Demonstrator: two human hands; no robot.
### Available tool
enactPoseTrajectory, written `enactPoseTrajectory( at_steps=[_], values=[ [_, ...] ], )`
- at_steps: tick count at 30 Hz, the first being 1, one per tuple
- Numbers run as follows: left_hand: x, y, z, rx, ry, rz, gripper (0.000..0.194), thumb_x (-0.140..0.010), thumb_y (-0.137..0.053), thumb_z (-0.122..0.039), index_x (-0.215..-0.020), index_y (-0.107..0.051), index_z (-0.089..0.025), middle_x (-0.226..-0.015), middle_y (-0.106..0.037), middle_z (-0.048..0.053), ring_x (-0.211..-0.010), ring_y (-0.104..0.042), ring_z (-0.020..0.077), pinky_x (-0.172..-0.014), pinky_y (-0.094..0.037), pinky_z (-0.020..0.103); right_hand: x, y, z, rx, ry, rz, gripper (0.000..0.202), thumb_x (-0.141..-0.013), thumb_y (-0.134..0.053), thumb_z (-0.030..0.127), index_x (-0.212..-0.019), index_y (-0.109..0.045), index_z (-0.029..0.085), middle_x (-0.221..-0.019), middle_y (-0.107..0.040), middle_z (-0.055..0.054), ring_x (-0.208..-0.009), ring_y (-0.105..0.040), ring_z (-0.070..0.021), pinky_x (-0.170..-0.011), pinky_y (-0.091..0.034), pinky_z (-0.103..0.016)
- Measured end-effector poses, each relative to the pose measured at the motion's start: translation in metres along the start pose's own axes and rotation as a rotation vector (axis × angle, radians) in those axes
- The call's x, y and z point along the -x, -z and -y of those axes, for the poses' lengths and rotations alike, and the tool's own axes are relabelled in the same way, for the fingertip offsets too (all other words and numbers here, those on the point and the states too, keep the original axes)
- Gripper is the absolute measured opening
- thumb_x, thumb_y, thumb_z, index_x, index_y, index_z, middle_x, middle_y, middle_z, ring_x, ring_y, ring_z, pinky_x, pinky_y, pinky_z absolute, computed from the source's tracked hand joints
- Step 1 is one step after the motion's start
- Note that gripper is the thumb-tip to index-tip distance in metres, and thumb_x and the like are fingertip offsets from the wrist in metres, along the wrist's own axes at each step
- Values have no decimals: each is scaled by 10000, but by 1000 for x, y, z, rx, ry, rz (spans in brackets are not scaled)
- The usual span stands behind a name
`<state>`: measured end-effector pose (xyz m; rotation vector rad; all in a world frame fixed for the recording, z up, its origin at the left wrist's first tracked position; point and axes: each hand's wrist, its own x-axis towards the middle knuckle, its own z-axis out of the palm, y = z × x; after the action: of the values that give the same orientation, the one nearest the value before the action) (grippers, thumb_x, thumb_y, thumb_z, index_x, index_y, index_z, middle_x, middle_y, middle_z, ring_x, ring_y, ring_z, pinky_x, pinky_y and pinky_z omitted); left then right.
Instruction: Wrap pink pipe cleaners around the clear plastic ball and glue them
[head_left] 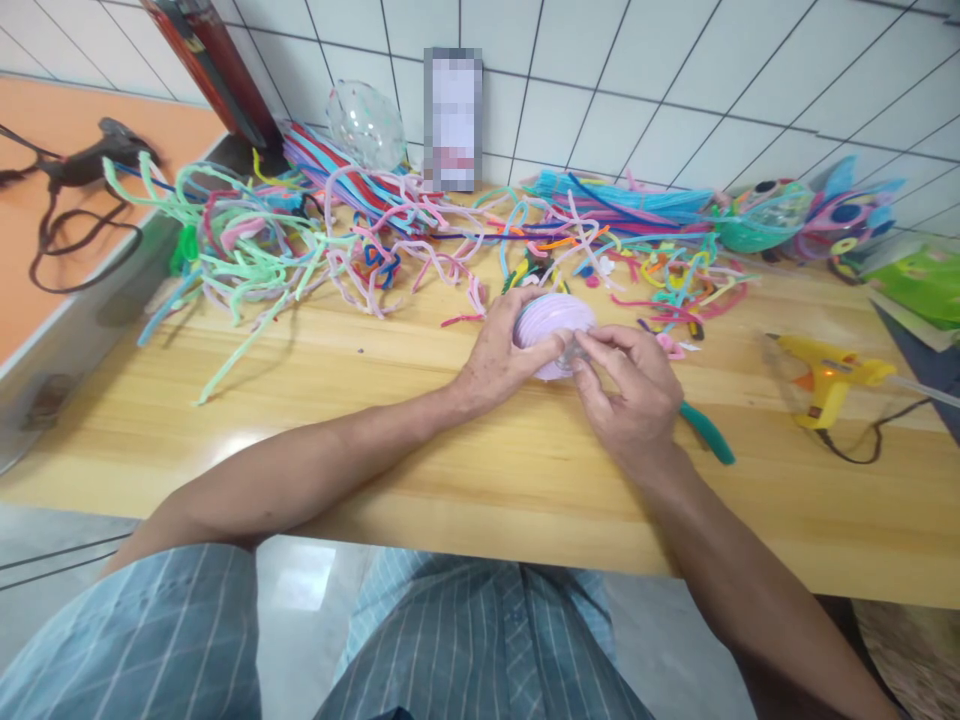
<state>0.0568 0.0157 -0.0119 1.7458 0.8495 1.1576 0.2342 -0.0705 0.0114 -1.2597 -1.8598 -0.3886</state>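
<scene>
A ball wound with lilac pipe cleaner sits in my left hand, whose fingers curl round its far left side while the thumb lies across the near face. A small see-through patch of the ball shows beside that thumb. Here my right hand has its thumb and fingertips pinched together against the ball; whatever lies between them is too small to make out. Just beyond the right wrist, a green curved handle sticks out on the table, its other end hidden under the hand.
A yellow glue gun with a cord stands at right. Loose pipe cleaners and bundles spread along the back. A clear ball, a phone and a pipe-cleaner fish are near the tiled wall.
</scene>
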Motion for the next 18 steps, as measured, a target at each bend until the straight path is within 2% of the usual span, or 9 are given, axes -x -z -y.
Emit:
enactPoseTrajectory(
  at_steps=[4,7,11,18],
  values=[
    [-1,0,-1,17,5,11,564,-896,-761,-515,-1339,-572,-221,-1434,-647,143,-1398,-588,312,-1209,-458,468,-2,1,-2,-24,8,-11,335,-951,-734,183,-1275,-769,262,-1141,-794,-110,-1023,-767,-263,-871,-643,-440],
    [-2,-1,-1,26,4,1,557,-895,-761,-504,-1337,-570,-223,-1437,-647,142,-1405,-587,308,-1211,-463,467,-5,4,-4,-22,23,26,403,-927,-776,240,-1326,-734,282,-1190,-777,-106,-1069,-758,-283,-911,-631,-465],
    [-4,0,-1,36,6,4,540,-897,-758,-492,-1331,-571,-230,-1451,-643,134,-1404,-591,301,-1201,-475,457,-5,5,-6,-3,47,70,520,-896,-814,295,-1396,-677,256,-1246,-743,-137,-1121,-735,-317,-949,-615,-500],
    [-7,1,-2,57,32,19,527,-889,-773,-485,-1313,-592,-229,-1398,-664,124,-1370,-602,297,-1189,-480,458,-1,1,-7,69,36,69,520,-904,-792,266,-1404,-653,280,-1201,-732,-106,-1076,-726,-300,-957,-597,-500]
  ],
)
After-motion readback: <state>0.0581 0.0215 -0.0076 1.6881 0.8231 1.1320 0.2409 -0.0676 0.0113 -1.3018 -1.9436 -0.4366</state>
